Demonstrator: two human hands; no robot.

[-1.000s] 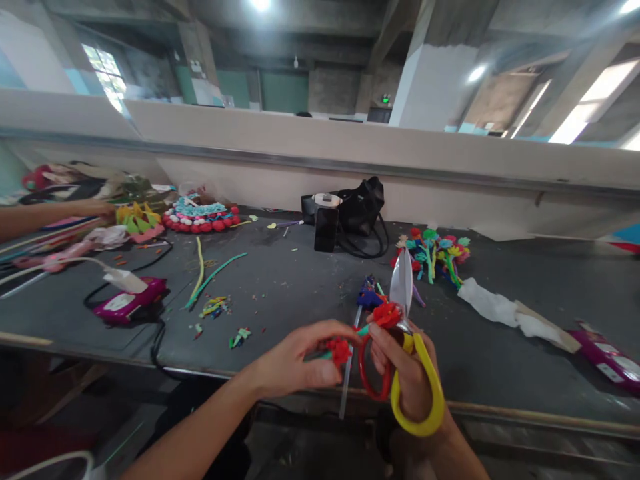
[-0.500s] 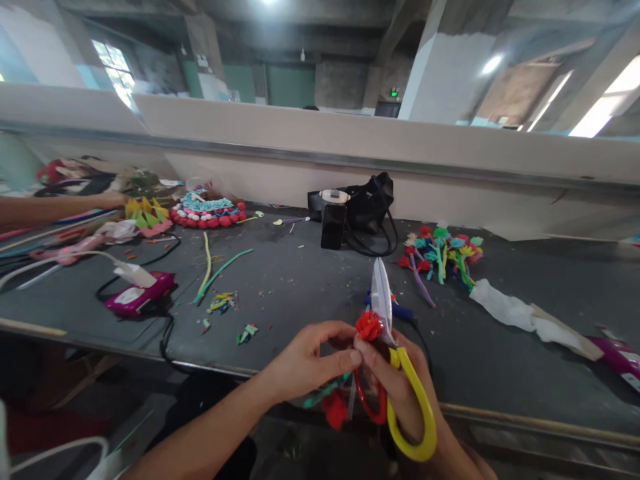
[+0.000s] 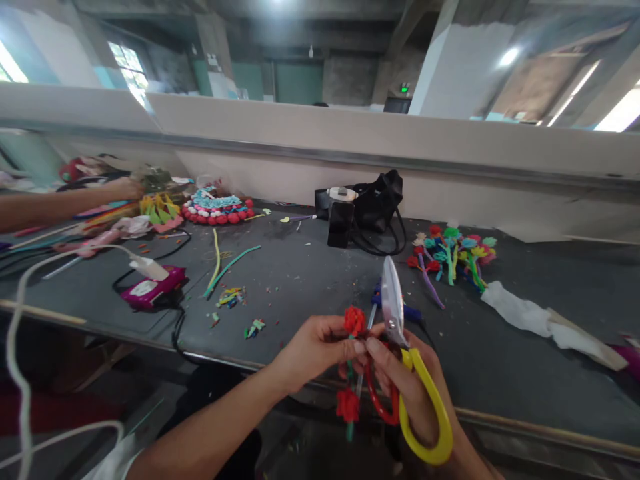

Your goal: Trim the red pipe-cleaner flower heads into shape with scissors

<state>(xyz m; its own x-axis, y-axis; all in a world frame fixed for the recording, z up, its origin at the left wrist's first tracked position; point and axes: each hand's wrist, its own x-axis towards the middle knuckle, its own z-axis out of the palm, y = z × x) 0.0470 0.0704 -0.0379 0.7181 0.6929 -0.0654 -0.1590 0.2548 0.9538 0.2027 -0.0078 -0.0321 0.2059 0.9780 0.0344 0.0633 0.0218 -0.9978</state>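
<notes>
My left hand (image 3: 320,350) pinches a red fuzzy flower (image 3: 355,321) on a green stem between thumb and fingers. Lower on the green stem hangs a second red flower (image 3: 347,405). In my right hand (image 3: 407,373) is a pair of scissors (image 3: 430,420) with one yellow and one red handle loop, its blades closed and pointing up. The right thumb and fingertips meet near the left ones at the stem; what they pinch there is partly hidden. Just behind the scissors, a blue-handled tool (image 3: 413,313) with a black cord rests on the table.
Colourful fuzzy flowers (image 3: 453,253) lie at right, beside white wrapping (image 3: 520,310). A black bag (image 3: 383,207) and a dark upright device (image 3: 341,223) stand at the back. Left are a purple power strip (image 3: 155,288), green and yellow stems, scraps, a beaded pile (image 3: 217,205) and another person's arm (image 3: 65,203).
The red flower has moved slightly left, away from the scissor blades, and turned more upright. The second flower and green stem now hang straighter below. The view has shifted a little.
</notes>
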